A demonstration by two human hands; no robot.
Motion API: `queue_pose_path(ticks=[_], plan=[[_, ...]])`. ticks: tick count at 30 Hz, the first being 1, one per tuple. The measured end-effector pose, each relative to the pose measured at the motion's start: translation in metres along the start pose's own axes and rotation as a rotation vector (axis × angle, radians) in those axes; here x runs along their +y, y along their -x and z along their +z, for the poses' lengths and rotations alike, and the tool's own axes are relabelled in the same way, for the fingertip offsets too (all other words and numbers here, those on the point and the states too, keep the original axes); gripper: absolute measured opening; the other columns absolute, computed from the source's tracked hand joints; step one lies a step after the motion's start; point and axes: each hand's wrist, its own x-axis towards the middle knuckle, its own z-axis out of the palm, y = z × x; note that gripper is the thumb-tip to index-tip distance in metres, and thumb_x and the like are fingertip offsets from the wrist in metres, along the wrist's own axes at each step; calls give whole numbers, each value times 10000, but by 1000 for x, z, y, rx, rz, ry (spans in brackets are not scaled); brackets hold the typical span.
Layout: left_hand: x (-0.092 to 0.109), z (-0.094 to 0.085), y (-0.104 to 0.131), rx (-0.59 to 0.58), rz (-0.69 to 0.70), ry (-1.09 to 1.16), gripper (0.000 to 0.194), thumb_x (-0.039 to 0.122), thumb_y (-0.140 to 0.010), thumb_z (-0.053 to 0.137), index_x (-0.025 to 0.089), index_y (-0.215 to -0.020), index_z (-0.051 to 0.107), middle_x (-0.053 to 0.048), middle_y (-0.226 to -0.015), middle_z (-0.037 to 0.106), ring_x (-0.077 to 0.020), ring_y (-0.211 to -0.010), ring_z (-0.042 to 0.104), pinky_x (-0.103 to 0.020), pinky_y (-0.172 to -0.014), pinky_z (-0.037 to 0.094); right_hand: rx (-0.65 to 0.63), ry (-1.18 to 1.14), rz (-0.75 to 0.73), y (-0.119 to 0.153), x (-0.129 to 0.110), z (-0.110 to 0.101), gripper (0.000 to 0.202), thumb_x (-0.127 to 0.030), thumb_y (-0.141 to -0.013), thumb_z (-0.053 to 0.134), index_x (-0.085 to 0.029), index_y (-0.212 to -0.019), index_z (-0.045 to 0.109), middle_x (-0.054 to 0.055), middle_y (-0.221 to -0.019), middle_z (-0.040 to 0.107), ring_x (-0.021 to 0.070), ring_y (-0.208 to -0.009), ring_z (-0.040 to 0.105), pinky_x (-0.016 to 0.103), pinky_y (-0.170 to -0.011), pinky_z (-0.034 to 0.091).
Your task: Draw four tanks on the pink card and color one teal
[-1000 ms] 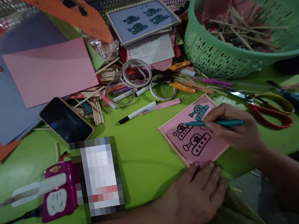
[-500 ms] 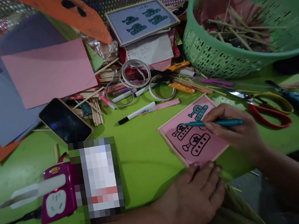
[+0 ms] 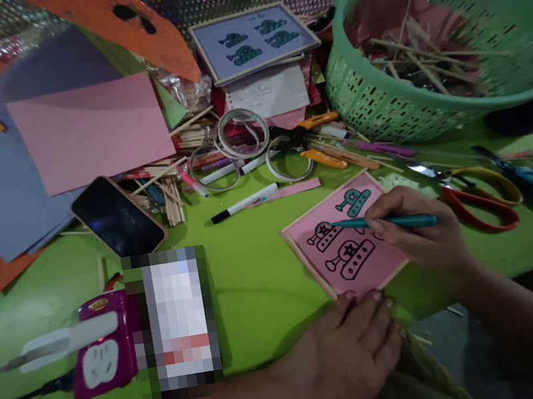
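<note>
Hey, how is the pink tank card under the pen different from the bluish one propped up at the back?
The pink card lies flat on the green table; the bluish card rests tilted on a stack of papers. Only one tank on the pink card is coloured teal, while all four on the bluish card are filled in. The right hand holds a teal pen over the pink card and the left hand steadies its edge; nobody touches the bluish card. Both have pale wooden frames and tank drawings.

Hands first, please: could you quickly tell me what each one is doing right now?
Left hand: open, flat, fingertips on the near edge of the pink card.
Right hand: closed on the teal marker, tip on the card.
</note>
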Motion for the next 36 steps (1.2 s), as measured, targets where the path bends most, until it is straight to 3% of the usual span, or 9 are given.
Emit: queue_pose_path(ticks=[6,14,36], plan=[[1,3,1,129,-43,7,389,211,-1100,416,189,-1397,666,-59,-1507,615,-238,-1417,538,-399,-1158,379,-6,-3,12,1,2,-1,137,-127,-846,693,-259,-819,666,-15,-698,658,153,-572,598,289,-532,477],[0,2,1,37,0,1,435,187,-1111,354,152,-1472,595,-96,-1562,556,-262,-1446,510,-419,-1156,386,-4,-7,27,4,4,-2,133,-145,-860,686,-271,-827,659,-16,-730,652,155,-609,601,302,-566,482],[0,2,2,118,-37,-7,401,209,-1096,413,181,-1416,653,-63,-1515,609,-236,-1416,537,-401,-1158,376,9,-23,31,0,-2,-3,120,-145,-823,716,-254,-805,668,-10,-711,670,156,-602,627,287,-558,482]])
